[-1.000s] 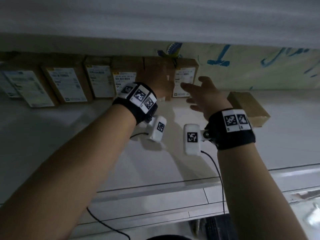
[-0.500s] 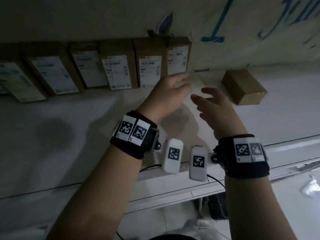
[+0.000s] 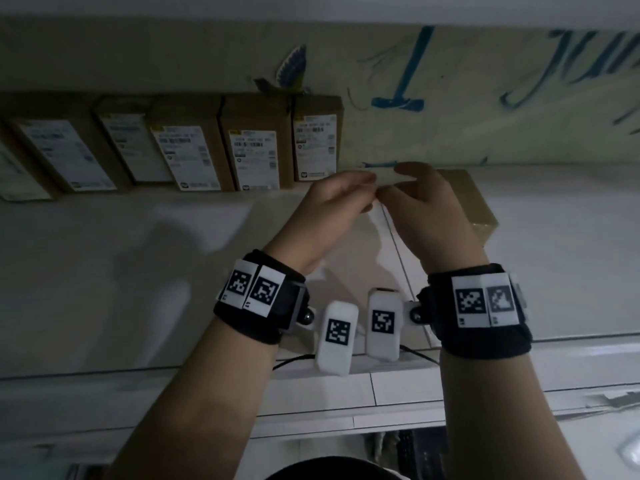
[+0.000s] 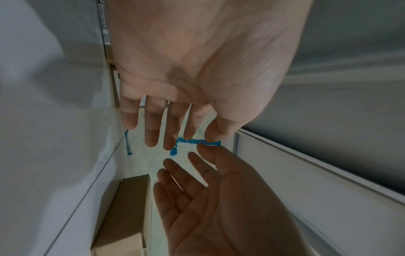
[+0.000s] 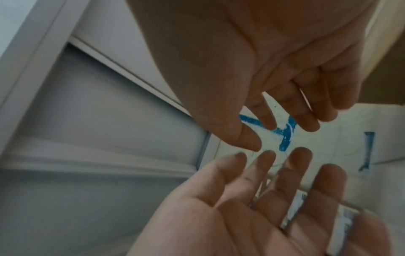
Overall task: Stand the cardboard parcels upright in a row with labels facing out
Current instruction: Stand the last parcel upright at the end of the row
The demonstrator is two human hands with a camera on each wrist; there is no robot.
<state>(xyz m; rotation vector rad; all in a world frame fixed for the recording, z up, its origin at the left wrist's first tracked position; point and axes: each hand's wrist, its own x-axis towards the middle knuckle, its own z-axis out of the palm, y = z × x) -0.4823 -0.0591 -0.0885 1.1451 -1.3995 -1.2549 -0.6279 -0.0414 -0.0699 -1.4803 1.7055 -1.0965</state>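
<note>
- Standing at the far left of the white counter (image 3: 104, 271), a row of cardboard parcels (image 3: 194, 150) leans upright against the wall, white labels facing out. I count five clearly in the head view, and a sixth is cut by the left edge of the picture.
- The last upright parcel (image 3: 317, 140) closes the row on its right side; the free place for the next one is just beside it, to the right.
- The left hand (image 3: 332, 206) hovers in front of that free place, its fingers (image 4: 151, 124) straight and relaxed, holding nothing.
- The right hand (image 3: 426, 209) is just beside it, nearly touching at the fingertips. Its fingers (image 5: 304, 110) are also loose and apart, with nothing between them.
- One more parcel, the lying parcel (image 3: 474, 199), is flat on the counter to the right of both hands, partly hidden behind the right hand. No label shows on its visible faces. Its long axis seems to run from the wall toward the person, slightly slanted.
- The right hand is the nearer one to it, so I judge the coming move goes rightward and a little forward, then the parcel must be turned up and carried left to the end of the row.
- The wall (image 3: 485, 98) behind carries blue scribbles.
</note>
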